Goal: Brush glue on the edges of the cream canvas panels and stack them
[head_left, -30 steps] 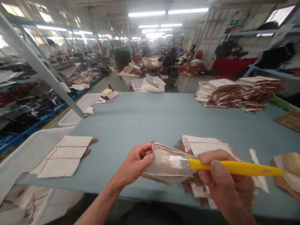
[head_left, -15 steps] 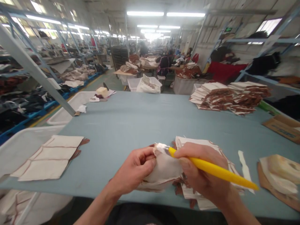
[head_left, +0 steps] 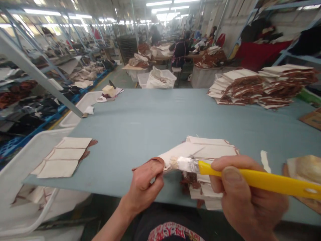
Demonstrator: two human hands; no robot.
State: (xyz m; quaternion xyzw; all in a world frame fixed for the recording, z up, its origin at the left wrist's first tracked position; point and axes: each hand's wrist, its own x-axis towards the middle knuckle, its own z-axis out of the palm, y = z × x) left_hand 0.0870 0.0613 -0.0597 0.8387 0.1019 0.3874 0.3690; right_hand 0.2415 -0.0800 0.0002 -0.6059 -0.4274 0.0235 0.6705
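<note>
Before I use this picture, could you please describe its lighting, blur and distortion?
Head view, top: the ceiling tubes glow blown-out white; head view, background: the distant work area looks hazy; head view, foreground: the yellow brush handle reads clearer; head view, left: the post slants, perhaps partly lens distortion.

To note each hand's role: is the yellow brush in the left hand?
No, the right hand holds the yellow brush, while the left hand grips cream fabric.

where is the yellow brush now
In the head view, the yellow brush is at lower right, in the right hand, bristles by the cream cloth in the left hand.
</note>
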